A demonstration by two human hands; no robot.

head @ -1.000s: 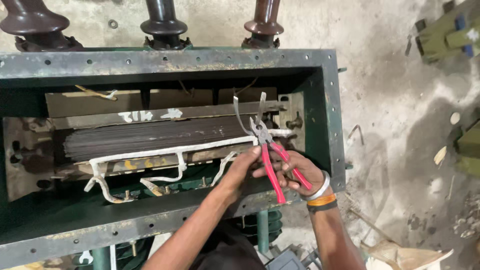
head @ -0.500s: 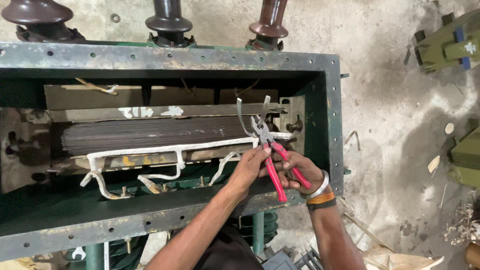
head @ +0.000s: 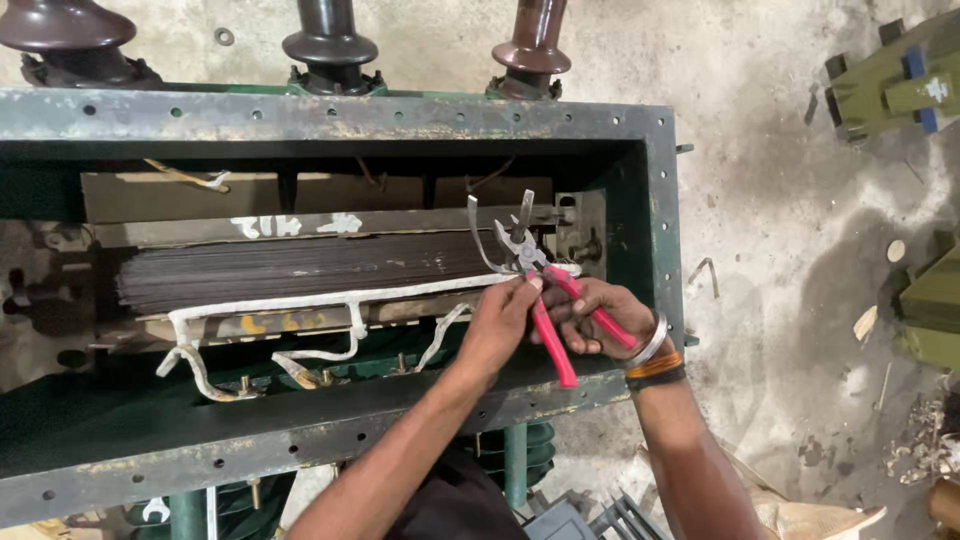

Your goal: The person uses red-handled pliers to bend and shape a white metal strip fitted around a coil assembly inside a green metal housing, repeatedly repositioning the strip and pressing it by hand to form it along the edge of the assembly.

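Up top, three brown insulators (head: pixel 330 45) are standing behind the one green tank (head: pixel 340 115). Both hands are working inside: the right hand (head: pixel 600 318) is clenching one pair of red-handled pliers (head: pixel 545 290), the left hand (head: pixel 505 318) is pinching the white-wrapped lead (head: pixel 330 300) just beside their nose.

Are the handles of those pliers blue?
No, the pliers in the right hand have red handles, and their metal jaws sit at a metal strip inside the green metal tank.
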